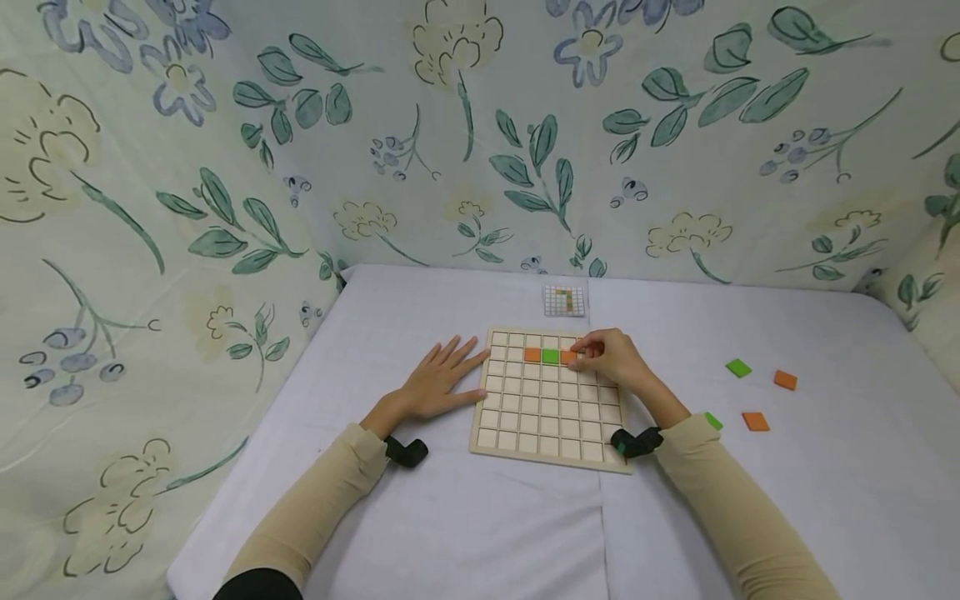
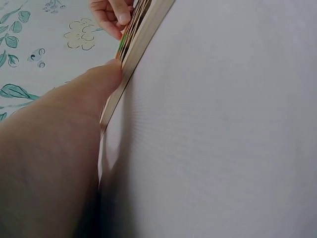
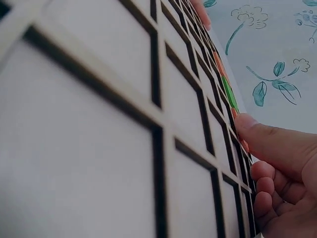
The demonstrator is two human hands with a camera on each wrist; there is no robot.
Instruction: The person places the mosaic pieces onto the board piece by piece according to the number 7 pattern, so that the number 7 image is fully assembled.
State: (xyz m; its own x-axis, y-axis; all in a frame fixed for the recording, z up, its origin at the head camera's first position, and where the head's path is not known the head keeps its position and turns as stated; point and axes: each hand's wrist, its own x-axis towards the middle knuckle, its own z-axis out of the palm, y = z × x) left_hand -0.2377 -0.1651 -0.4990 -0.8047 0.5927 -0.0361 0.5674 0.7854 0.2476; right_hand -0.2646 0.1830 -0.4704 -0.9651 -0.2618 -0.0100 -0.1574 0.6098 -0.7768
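Note:
A wooden grid board (image 1: 547,457) lies on the white cloth. In one of its upper rows sit an orange tile (image 1: 532,356) and a green tile (image 1: 551,357). Beside the green one, my right hand (image 1: 617,358) pinches another orange tile (image 1: 567,357) between thumb and fingers at the grid. In the right wrist view the thumb (image 3: 270,136) covers part of this tile, with orange showing on both sides. My left hand (image 1: 441,383) lies flat with fingers spread, thumb and fingertips at the board's left edge. The left wrist view shows its thumb (image 2: 106,74) against the board's side.
A small printed pattern card (image 1: 564,301) lies behind the board. To the right on the cloth are a loose green tile (image 1: 738,368), two orange tiles (image 1: 785,380) and another green tile (image 1: 713,421) partly hidden by the right sleeve. A floral curtain (image 1: 480,167) hangs behind the table.

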